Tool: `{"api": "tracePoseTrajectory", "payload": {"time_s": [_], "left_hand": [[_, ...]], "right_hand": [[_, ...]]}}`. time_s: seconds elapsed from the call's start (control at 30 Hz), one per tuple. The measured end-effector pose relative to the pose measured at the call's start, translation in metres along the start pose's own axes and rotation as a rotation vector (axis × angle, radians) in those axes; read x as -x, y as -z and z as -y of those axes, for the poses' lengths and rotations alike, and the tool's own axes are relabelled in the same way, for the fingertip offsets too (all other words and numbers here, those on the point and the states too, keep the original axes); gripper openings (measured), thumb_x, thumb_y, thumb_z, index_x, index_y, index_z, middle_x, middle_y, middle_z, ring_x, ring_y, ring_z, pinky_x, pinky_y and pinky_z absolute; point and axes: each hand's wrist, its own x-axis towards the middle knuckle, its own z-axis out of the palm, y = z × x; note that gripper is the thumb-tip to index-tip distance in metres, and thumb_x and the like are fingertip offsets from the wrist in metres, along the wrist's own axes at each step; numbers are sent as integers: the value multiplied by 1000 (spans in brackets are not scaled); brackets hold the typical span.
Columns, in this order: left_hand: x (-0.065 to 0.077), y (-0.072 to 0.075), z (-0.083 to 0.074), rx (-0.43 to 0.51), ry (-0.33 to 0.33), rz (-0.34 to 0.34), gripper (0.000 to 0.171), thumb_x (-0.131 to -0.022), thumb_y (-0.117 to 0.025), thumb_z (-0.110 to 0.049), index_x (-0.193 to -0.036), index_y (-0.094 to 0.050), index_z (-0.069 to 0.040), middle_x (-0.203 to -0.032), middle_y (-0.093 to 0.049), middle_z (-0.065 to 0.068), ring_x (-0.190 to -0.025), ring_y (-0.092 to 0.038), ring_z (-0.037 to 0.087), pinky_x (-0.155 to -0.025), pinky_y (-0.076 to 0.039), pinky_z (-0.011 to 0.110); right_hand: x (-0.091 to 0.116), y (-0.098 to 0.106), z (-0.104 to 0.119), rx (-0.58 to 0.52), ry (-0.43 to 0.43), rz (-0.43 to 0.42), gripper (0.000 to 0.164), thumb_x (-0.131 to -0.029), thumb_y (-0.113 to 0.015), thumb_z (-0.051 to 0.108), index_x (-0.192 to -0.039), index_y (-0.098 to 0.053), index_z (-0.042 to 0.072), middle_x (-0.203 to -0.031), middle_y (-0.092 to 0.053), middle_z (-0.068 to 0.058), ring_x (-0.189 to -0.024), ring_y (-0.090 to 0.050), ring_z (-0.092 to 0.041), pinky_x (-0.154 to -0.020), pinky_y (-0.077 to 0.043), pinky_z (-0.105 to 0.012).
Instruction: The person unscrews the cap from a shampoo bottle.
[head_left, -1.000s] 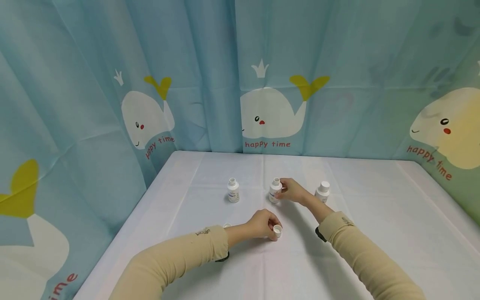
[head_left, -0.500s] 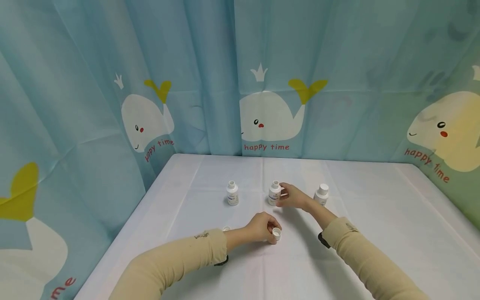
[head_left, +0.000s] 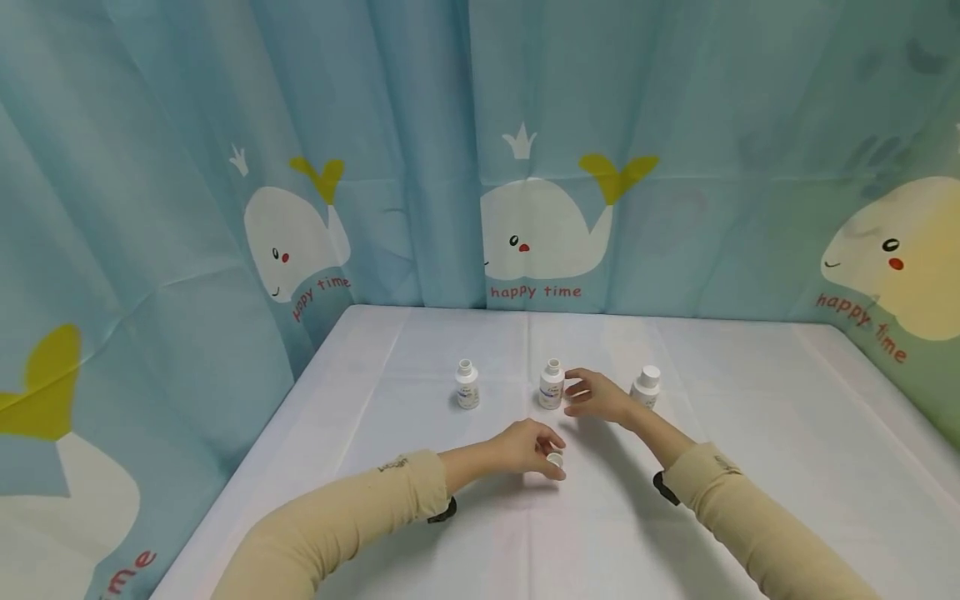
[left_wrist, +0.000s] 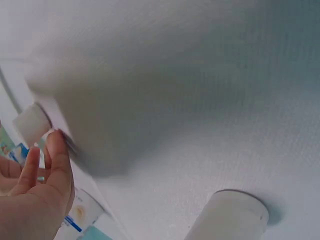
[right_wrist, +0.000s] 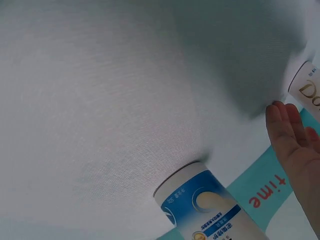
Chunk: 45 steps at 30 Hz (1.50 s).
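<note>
Blue fabric curtain behind, printed with white whales. Before it, white-covered counter. Two beige sleeves, angled inward from the near side. Left hand with thumb and fingers parted; right hand likewise, fingertips just beside the middle bottle. Upright in one row with it: left bottle, uncapped like the middle one, and right bottle, capped and partly hidden. Smallest, white cap between left thumb and fingers, contact hard to tell; second cap near the left hand, visible from the left wrist.

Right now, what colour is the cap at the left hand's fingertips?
White. The cap shows best in the left wrist view, beside the left hand.
</note>
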Motion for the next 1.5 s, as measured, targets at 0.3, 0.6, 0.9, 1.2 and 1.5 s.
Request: {"api": "tracePoseTrajectory", "payload": {"time_s": [0.3,0.6,0.9,1.2,1.5], "left_hand": [[-1,12,-6,14,-34,-87,34,-81,-74,-15,-111,-66,-1,-99,-68,14,-86,-63,19,-69,-48,18],[-11,16,-3,42,-138,-151,26,-86,-69,-19,-106,-68,-2,-93,-67,6,-79,-62,9,-69,-51,18],[-17,16,-18,52,-102,-195,24,-84,-70,-12,-106,-68,-2,-96,-68,11,-84,-63,16,-72,-49,17],[-21,18,-24,36,-100,-205,25,-84,-70,-11,-108,-68,-3,-99,-67,13,-85,-63,19,-68,-47,15],[-29,20,-31,36,-102,-205,27,-84,-70,-9,-109,-67,-1,-103,-67,16,-86,-64,21,-68,-47,15]], "right_hand": [[10,1,-1,68,75,-42,48,-86,-64,5,-125,-45,-15,-114,-58,-34,-105,-60,-45,-87,-53,-45],[24,0,-8,79,108,-71,38,-90,-61,7,-119,-51,-14,-108,-63,-29,-101,-62,-39,-85,-53,-44],[36,1,-13,72,138,-52,32,-91,-60,8,-115,-56,-12,-102,-66,-23,-97,-63,-33,-85,-53,-41],[49,4,-16,87,209,-45,32,-91,-60,10,-113,-57,-13,-103,-66,-24,-94,-65,-29,-80,-52,-23],[62,8,-15,79,212,-20,34,-92,-60,12,-114,-57,-13,-103,-67,-23,-93,-65,-22,-78,-50,-20]]}}
